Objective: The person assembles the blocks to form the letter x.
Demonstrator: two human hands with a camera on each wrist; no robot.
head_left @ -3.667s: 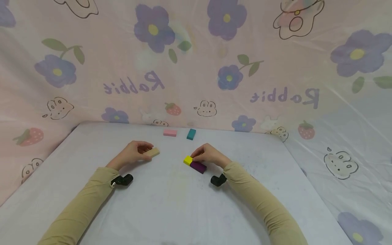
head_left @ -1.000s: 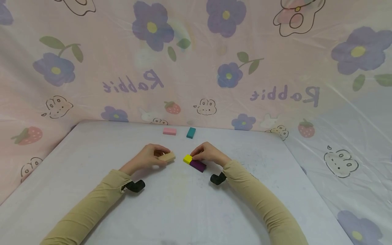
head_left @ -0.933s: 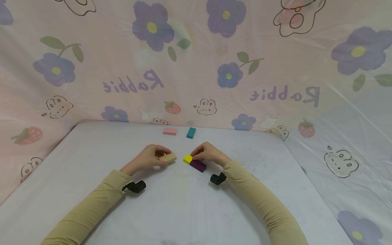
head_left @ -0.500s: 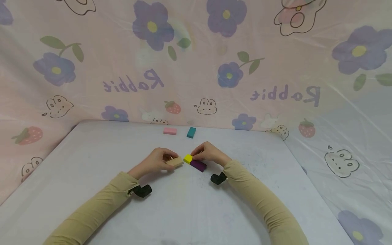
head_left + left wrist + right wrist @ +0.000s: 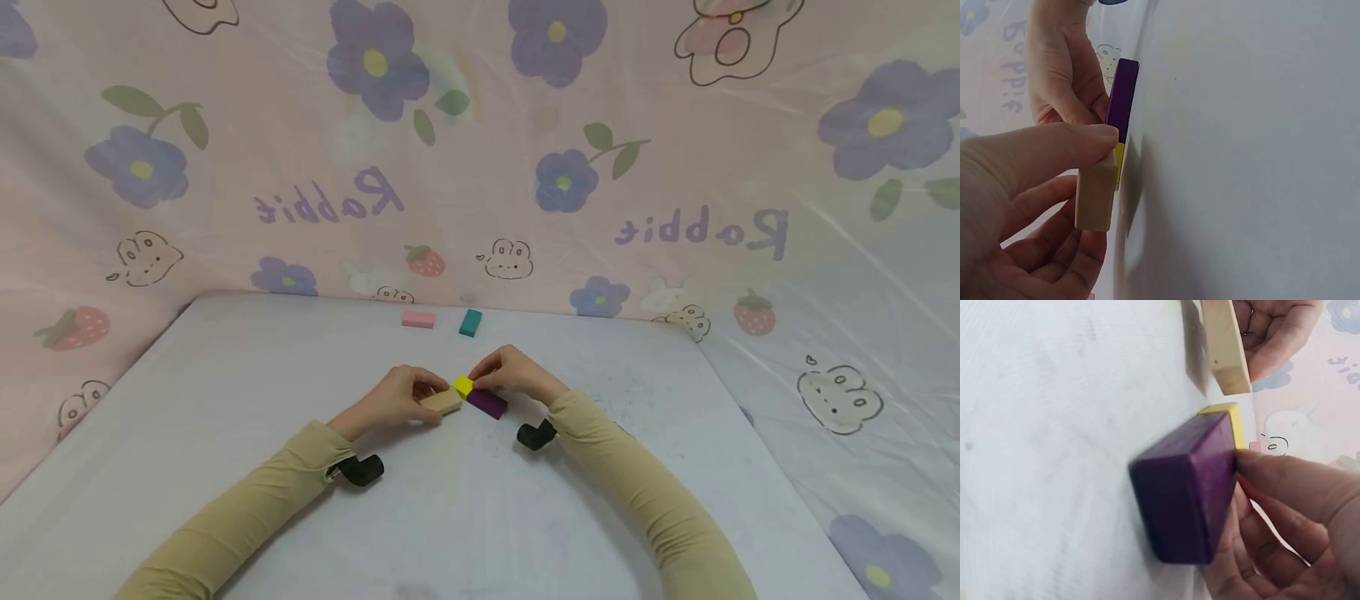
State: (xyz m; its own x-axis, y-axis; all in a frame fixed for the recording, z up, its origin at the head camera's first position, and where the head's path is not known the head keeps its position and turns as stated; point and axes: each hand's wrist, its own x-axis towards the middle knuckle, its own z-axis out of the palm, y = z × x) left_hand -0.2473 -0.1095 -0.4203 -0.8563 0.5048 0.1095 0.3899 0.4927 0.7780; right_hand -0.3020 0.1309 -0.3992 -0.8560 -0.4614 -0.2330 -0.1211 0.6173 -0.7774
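Note:
My left hand (image 5: 393, 397) pinches a plain wooden block (image 5: 442, 402) between thumb and fingers, tilted a little above the table. Its free end overlaps the near-left side of a yellow block (image 5: 462, 387) in the head view; the right wrist view shows it close over the yellow end. My right hand (image 5: 513, 371) has thumb and fingertips on the yellow block, right where it meets a purple block (image 5: 1179, 481). Part of the yellow block is hidden behind the fingers. The purple block lies against it, angled toward the near right on the table.
A pink block (image 5: 417, 319) and a teal block (image 5: 470, 322) lie near the far edge of the white table (image 5: 465, 517). Behind stands a printed curtain (image 5: 480, 183) with flowers and rabbits. Black wrist cameras (image 5: 362, 470) hang below both sleeves.
My left hand has carried the wooden block rightward and slightly nearer, up to the yellow block. The right hand and the yellow and purple blocks have stayed almost in place.

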